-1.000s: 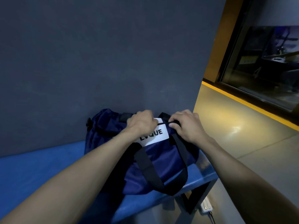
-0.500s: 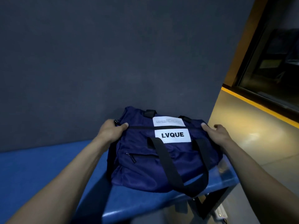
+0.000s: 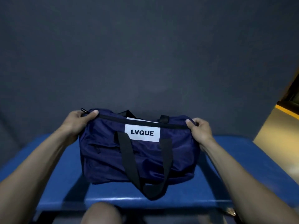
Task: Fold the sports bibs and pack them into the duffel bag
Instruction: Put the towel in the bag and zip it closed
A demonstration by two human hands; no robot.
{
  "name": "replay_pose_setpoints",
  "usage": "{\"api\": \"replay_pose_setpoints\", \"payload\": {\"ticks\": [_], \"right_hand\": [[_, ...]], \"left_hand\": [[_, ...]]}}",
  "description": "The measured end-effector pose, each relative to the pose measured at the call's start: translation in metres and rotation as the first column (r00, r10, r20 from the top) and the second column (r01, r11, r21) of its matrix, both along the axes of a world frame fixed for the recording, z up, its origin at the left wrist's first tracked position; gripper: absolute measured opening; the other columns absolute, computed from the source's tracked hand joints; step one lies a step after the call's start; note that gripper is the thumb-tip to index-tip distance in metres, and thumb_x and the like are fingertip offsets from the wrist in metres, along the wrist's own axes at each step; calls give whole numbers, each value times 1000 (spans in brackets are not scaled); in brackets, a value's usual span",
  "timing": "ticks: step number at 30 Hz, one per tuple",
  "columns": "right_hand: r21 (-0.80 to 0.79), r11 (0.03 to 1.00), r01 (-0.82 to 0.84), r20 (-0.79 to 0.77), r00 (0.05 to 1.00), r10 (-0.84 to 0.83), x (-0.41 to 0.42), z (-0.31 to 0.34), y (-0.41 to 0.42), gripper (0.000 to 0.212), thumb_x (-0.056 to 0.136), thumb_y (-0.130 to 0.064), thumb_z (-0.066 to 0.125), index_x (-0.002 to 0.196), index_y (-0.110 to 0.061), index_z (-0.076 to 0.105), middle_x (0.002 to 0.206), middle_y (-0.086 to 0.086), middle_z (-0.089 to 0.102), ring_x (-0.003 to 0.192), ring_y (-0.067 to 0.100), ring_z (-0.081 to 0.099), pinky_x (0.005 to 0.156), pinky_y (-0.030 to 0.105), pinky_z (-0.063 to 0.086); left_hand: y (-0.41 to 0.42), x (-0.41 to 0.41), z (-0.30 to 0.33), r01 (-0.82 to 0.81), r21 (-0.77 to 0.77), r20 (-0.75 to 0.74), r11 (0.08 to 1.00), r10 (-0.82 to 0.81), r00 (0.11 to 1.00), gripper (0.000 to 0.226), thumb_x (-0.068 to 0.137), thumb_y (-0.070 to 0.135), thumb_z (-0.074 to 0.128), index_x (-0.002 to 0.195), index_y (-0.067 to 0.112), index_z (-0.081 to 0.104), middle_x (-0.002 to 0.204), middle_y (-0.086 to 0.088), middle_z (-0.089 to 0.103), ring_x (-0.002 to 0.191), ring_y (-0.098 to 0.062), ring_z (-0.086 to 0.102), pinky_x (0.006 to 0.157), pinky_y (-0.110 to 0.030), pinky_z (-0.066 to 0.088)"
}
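Fingers (image 3: 93,114) of left hand (image 3: 77,122) curled round upper-left end of duffel bag (image 3: 145,156), thumb pinching fabric beside zip pull (image 3: 84,110); right hand (image 3: 199,129) clamped on upper-right end, thumb on top; bag at frame centre, sitting on blue bench (image 3: 61,183) against dark wall (image 3: 145,54); zip (image 3: 142,122) runs closed along top; white label (image 3: 142,132) reads LVQUE; black strap (image 3: 129,162) hangs down front over bench edge; knee (image 3: 101,213) at bottom centre.

A blue bench (image 3: 64,180) stands against a dark grey wall (image 3: 145,54) in dim light, perhaps yellowish floor (image 3: 278,131) rightward.
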State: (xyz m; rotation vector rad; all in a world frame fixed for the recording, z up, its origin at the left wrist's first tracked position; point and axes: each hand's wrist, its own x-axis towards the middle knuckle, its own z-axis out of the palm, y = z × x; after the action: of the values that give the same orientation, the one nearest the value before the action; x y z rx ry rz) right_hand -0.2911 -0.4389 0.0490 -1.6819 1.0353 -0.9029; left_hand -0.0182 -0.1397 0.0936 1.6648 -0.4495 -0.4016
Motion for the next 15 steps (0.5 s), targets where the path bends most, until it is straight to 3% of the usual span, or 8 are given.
{"api": "replay_pose_setpoints", "payload": {"ticks": [2, 4, 5, 7, 9, 11, 13, 15], "right_hand": [[-6, 1000, -27, -83, 996, 27, 27, 2, 25, 11, 92, -23, 73, 93, -14, 68, 92, 3, 66, 89, 23, 61, 74, 27, 46], [-267, 963, -28, -327, 943, -64, 48, 6, 57, 27, 90, -32, 73, 112, -20, 64, 118, 4, 59, 112, 28, 55, 93, 37, 43], [-424, 903, -67, -349, 932, -95, 58, 11, 80, 27, 90, -36, 72, 112, -24, 63, 121, 1, 55, 117, 28, 49, 96, 42, 39], [-572, 782, -247, -336, 941, 51, 78, 19, 135, 16, 89, -44, 69, 97, -30, 68, 110, -8, 55, 114, 23, 44, 91, 43, 34], [-565, 711, -419, -431, 885, 178, 95, 16, 186, 25, 87, -54, 66, 84, -30, 70, 100, -15, 56, 111, 18, 42, 94, 46, 33], [-624, 627, -466, -483, 861, 159, 107, 1, 223, 32, 86, -61, 61, 84, -31, 71, 103, -16, 57, 120, 20, 40, 110, 61, 23], [-711, 521, -472, -487, 865, 118, 112, -11, 250, 32, 86, -59, 58, 84, -30, 71, 107, -12, 58, 127, 28, 42, 116, 64, 12], [-750, 433, -499, -478, 862, 166, 115, -20, 276, 33, 85, -58, 59, 78, -28, 70, 100, -9, 57, 117, 29, 48, 111, 58, 23]], "left_hand": [[30, 15, -8, -46, 27, -24, 999, 47, 999, 34, 92, 33, 73, 95, -1, 69, 106, -22, 73, 94, -36, 71, 90, -49, 57], [52, 25, -19, -89, 21, -65, 996, 90, 994, 45, 91, 39, 73, 102, -4, 69, 106, -20, 74, 98, -36, 71, 92, -48, 56], [60, 29, -24, -107, 3, -74, 994, 107, 991, 53, 89, 46, 74, 104, -5, 68, 106, -18, 74, 98, -34, 71, 93, -47, 56], [72, 33, -33, -135, -23, -56, 991, 133, 989, 65, 81, 60, 76, 105, 0, 66, 105, -14, 73, 93, -28, 69, 83, -39, 53], [82, 25, -39, -142, -10, 2, 990, 142, 990, 65, 80, 62, 74, 113, 6, 63, 110, -12, 70, 92, -25, 67, 72, -34, 51], [91, 11, -47, -200, 0, 60, 980, 200, 978, 58, 86, 52, 74, 126, 13, 57, 105, -5, 67, 98, -22, 67, 77, -35, 54], [96, -1, -56, -239, 39, 142, 970, 231, 962, 56, 92, 44, 70, 137, 18, 48, 90, -2, 63, 88, -18, 67, 83, -39, 54], [97, -9, -63, -228, 45, 221, 973, 213, 952, 56, 97, 39, 65, 143, 18, 41, 75, 1, 58, 69, -13, 60, 71, -33, 50]]}}
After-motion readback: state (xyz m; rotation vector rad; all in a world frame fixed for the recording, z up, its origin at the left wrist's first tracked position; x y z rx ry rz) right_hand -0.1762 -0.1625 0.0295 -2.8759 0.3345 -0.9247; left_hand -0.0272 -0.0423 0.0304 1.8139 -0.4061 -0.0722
